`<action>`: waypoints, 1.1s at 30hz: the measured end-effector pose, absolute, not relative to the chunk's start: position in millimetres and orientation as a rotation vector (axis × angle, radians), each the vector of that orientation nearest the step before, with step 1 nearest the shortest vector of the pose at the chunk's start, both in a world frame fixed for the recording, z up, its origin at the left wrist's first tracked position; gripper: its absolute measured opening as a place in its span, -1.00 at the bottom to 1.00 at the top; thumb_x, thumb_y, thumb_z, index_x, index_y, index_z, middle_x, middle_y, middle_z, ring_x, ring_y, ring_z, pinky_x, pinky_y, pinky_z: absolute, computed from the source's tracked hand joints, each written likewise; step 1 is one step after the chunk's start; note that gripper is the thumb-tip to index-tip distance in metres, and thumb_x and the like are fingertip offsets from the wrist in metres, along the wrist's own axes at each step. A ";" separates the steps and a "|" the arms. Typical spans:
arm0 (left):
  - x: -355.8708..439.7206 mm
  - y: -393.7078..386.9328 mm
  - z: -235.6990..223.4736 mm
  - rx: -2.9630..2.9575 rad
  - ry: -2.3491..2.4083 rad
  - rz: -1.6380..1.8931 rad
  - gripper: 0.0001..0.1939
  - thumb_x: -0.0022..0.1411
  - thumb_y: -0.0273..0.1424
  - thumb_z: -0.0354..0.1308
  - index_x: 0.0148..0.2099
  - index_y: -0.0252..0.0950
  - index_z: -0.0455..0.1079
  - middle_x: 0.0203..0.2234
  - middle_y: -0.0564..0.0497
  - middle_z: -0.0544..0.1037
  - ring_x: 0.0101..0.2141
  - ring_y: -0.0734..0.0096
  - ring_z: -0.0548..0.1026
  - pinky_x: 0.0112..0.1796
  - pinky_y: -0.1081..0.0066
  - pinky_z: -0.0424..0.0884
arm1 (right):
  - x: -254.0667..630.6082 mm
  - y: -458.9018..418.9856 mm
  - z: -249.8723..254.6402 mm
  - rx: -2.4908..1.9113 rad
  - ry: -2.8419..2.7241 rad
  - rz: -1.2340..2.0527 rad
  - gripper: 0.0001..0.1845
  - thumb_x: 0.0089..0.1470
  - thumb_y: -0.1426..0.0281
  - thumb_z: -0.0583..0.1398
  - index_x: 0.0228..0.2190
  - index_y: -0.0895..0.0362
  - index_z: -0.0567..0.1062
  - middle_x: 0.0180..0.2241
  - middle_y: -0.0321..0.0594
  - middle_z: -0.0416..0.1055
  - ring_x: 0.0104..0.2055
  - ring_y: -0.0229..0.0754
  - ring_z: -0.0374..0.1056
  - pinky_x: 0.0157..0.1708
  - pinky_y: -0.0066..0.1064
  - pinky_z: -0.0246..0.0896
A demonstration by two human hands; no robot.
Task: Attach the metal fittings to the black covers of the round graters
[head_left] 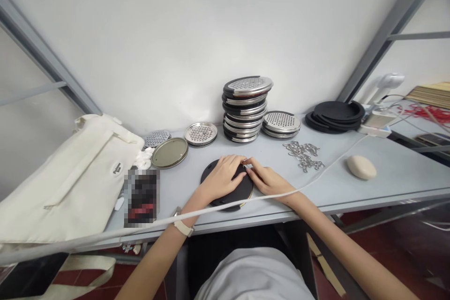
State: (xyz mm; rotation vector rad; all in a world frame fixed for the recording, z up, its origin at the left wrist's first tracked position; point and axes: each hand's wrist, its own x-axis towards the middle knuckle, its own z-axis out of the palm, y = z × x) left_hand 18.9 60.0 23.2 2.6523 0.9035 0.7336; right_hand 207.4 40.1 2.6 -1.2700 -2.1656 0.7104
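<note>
Hands [225, 176] hold black disc [234, 192] at rim; oval label [117, 168] on cream bag [82, 173], lettering blurred.

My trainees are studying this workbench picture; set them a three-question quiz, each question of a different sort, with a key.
1. What does the left hand rest on? a) the canvas bag b) the black disc c) the beige oval object
2. True or false: the heap of small metal pieces lies to the right of the black disc.
3. Fill the gap: the pale wristband is worn on the ____ wrist.

Key: 1. b; 2. True; 3. left.
</note>
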 end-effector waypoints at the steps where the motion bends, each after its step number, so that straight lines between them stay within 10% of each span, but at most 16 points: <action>1: 19.0 59.8 23.5 2.651 0.902 0.734 -0.67 0.31 -0.44 -0.01 0.12 -0.23 0.16 -0.04 -0.07 0.40 0.03 0.24 0.33 0.04 0.19 0.24 | 207.1 39.5 3.3 -1.264 -2.170 0.707 -0.68 0.25 0.33 -0.11 0.00 0.13 0.18 -0.48 -0.24 0.39 -0.49 -0.16 0.35 -0.42 -0.42 0.17; 33: 18.8 60.7 23.4 2.657 0.895 0.713 -0.67 0.30 -0.45 -0.01 0.11 -0.25 0.14 -0.03 -0.07 0.39 0.03 0.24 0.32 0.05 0.20 0.22 | 209.6 44.7 -6.8 -1.280 -2.281 0.566 -0.69 0.25 0.40 -0.13 0.00 0.17 0.16 -0.40 -0.14 0.46 -0.43 -0.11 0.41 -0.43 -0.41 0.14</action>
